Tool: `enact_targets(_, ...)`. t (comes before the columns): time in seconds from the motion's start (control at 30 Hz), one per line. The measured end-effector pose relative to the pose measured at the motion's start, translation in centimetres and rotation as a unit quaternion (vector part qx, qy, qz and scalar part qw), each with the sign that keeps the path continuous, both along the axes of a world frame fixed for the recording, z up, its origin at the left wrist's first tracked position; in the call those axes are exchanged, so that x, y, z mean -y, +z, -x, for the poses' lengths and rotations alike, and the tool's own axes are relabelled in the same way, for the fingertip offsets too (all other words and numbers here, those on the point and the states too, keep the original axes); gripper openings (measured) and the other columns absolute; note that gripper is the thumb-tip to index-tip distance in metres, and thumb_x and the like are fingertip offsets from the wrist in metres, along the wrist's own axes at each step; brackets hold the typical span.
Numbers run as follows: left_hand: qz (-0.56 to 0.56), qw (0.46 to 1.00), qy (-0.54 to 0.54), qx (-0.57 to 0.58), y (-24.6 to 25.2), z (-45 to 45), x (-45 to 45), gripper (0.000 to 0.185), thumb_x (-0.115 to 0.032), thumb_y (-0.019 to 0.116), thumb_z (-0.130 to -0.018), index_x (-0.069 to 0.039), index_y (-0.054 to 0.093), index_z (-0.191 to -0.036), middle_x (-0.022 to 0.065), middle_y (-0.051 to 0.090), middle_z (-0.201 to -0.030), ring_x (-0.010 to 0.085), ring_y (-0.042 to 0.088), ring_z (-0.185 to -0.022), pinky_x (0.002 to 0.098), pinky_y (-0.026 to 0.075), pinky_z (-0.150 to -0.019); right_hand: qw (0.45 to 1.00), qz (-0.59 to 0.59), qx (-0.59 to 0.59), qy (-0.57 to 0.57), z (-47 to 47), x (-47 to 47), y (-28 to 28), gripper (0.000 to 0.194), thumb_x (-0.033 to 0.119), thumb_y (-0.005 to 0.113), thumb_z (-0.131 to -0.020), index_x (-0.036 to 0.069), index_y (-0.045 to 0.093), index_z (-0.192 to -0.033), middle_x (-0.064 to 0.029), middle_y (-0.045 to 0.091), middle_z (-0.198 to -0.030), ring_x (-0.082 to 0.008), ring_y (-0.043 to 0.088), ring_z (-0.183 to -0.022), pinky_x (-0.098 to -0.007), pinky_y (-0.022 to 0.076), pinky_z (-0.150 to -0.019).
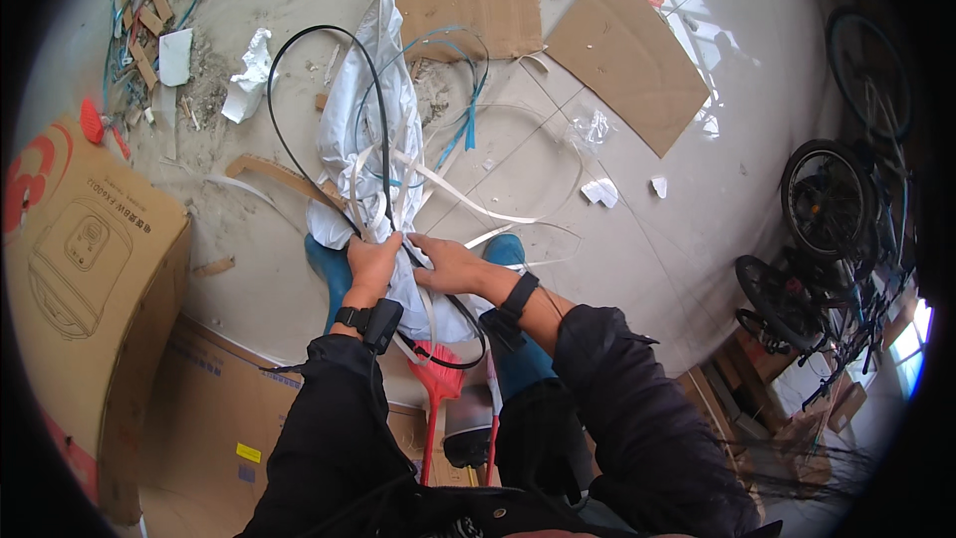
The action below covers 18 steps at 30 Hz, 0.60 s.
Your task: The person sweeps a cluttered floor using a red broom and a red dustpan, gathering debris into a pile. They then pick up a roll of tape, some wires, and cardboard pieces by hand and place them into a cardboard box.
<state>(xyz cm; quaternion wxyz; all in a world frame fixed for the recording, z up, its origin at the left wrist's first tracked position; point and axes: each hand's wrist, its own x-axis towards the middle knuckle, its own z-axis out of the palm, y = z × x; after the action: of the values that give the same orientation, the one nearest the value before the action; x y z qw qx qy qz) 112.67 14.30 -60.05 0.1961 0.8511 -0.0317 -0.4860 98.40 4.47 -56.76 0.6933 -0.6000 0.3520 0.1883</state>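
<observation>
My left hand (372, 265) grips a gathered bundle of white plastic sheeting (366, 112) with a black strap (383, 97) and white plastic packing straps (478, 202) around it. Against the bundle's other side lies my right hand (448, 265), its thumb and fingers near the black strap; whether they hold it cannot be told. The black strap rises in a large loop above the hands, and a black piece curves below them. Blue strapping (469, 123) loops to the right of the sheeting. A strip of cardboard (287, 178) touches the sheeting's left side.
Cardboard pieces (627, 60) and white foam (249, 78) lie on the tiled floor. A large cardboard box (89, 239) stands left. Bicycles (825, 198) are at the right. A red broom (437, 381) is near my feet. Strap scraps and dirt spread at the upper left.
</observation>
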Motion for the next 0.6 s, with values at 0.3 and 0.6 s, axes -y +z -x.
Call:
enact_targets(0.3,-0.042,0.999,-0.007,0.032,-0.3,-0.2,-3.4,0.067,-0.024,0.076,-0.065,0.014,0.048,-0.113,0.0267,0.061,-0.108,0.0358,0.06,-0.101,0.0379,0.046,-0.087,0.848,0.481,-0.215,-0.061,16.0,25.6,-4.5,0.058,0.026,0.074,-0.075,0.002,0.049,-0.122,-0.0202,0.058,-0.112,-0.0313,0.06,-0.096,-0.0385,0.0504,-0.08)
enact_targets(0.6,-0.009,1.0,0.001,0.022,-1.0,0.3,-3.8,0.07,-0.024,0.078,-0.066,0.013,0.047,-0.116,0.0248,0.06,-0.11,0.033,0.061,-0.1,0.0368,0.046,-0.087,0.83,0.489,-0.254,-0.084,16.0,23.0,-8.6,0.075,0.027,0.074,-0.067,0.0,0.038,-0.127,-0.0241,0.042,-0.124,-0.0407,0.051,-0.108,-0.0421,0.0472,-0.089)
